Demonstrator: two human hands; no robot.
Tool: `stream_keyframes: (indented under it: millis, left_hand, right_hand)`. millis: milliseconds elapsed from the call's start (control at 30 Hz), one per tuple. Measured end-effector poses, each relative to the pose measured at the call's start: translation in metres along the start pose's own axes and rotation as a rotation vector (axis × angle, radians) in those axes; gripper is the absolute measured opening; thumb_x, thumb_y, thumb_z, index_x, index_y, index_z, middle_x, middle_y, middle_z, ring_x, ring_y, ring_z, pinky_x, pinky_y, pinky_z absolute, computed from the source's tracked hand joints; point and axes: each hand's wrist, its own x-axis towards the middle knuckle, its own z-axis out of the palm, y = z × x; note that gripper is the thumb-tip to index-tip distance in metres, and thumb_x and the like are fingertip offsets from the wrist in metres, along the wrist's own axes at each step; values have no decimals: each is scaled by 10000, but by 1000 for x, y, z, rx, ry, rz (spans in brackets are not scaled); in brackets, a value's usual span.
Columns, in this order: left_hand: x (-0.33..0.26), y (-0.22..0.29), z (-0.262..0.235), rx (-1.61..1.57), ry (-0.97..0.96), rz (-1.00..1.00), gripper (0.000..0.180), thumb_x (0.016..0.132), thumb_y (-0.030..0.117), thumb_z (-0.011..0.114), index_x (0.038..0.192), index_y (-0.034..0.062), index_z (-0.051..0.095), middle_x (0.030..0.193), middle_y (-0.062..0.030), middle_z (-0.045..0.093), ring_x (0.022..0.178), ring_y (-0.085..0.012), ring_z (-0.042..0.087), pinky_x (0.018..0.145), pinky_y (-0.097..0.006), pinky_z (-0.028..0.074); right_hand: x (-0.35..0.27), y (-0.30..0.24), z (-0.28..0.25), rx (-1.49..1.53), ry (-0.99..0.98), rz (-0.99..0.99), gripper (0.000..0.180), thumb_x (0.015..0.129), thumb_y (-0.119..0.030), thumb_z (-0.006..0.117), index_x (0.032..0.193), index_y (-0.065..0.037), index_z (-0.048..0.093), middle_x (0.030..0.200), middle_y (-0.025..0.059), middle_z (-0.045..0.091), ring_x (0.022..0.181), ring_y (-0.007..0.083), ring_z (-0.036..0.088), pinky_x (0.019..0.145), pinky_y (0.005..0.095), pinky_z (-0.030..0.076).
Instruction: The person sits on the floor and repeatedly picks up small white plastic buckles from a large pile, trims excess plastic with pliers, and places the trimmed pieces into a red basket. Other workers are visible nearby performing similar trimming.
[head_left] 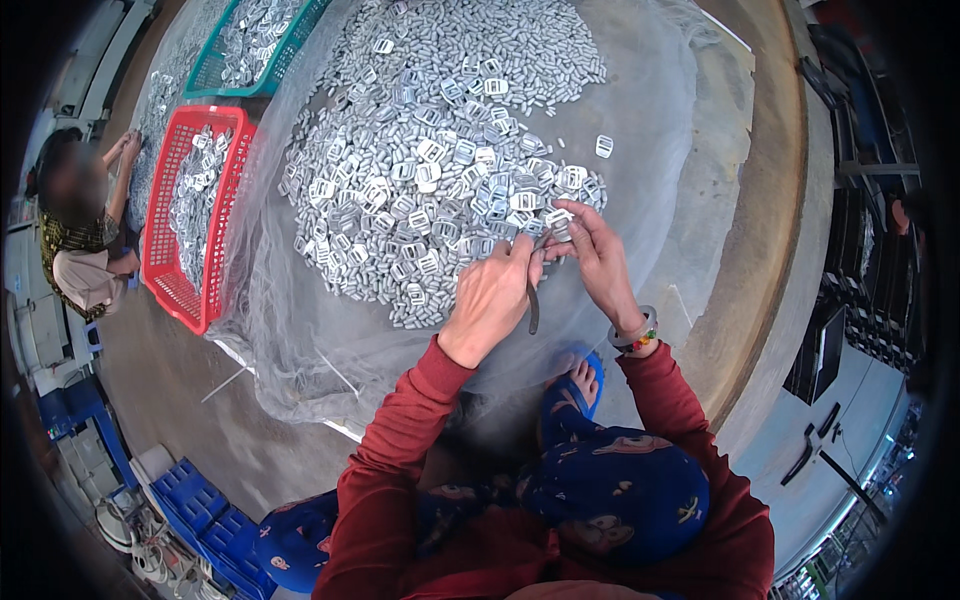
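Note:
My right hand (603, 268) pinches a silver slide buckle (560, 228) between thumb and fingertips. Close against it, my left hand (492, 296) is closed around a thin dark grey strip-like tool (533, 308). One end of this tool hangs below the fist and the other reaches the buckle; its exact kind is unclear. Just beyond both hands spreads a heap of small grey pellets (500, 45), with many loose silver buckles (428, 178) scattered over it. A lone buckle (604, 146) lies to the right of the heap.
The heap lies on a translucent mesh sheet (640, 200). At the left stand a red basket (240, 165) and a green basket (205, 80), both holding buckles. Another person (80, 220) sits beyond the red basket. Blue crates (205, 515) stand lower left.

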Motion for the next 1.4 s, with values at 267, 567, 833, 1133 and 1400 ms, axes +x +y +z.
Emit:
stream_keyframes:
  millis: [267,567,833,1133,1400]
  left_hand:
    - [0,-5,3,-41,45,29,150,942,143,549,918,1,509,761,-228,601,603,-418,591,524,-482,449]
    - [-12,-5,22,17,34,-92,183,951,166,536,878,-1,516,717,-225,603,615,-413,610,538,-495,463]
    - [-9,2,1,213,-67,-157,184,906,180,583,919,2,535,773,-226,631,648,-415,640,564,-486,503]
    - [-6,6,-29,-6,-24,-50,162,932,168,576,933,11,536,776,-222,615,645,-428,611,537,-492,463]
    - [-9,2,-21,-28,27,-22,155,934,158,570,926,12,518,759,-216,599,632,-430,595,529,-489,450]
  right_hand:
    - [0,-8,4,288,-43,134,288,1016,-122,438,1268,-8,518,886,77,628,717,114,604,626,234,483]
    - [-1,12,3,407,-26,400,293,1009,-161,477,1239,10,535,811,59,620,642,106,573,542,219,435]
    - [4,25,1,781,-128,414,345,958,-106,566,1251,73,538,1022,92,624,858,166,614,833,295,504]
    - [6,3,-12,476,21,218,402,901,10,600,1290,71,517,1180,127,594,982,193,633,921,318,515]
    - [2,-18,13,326,97,70,255,886,47,599,1136,79,560,1137,121,602,993,188,631,876,308,543]
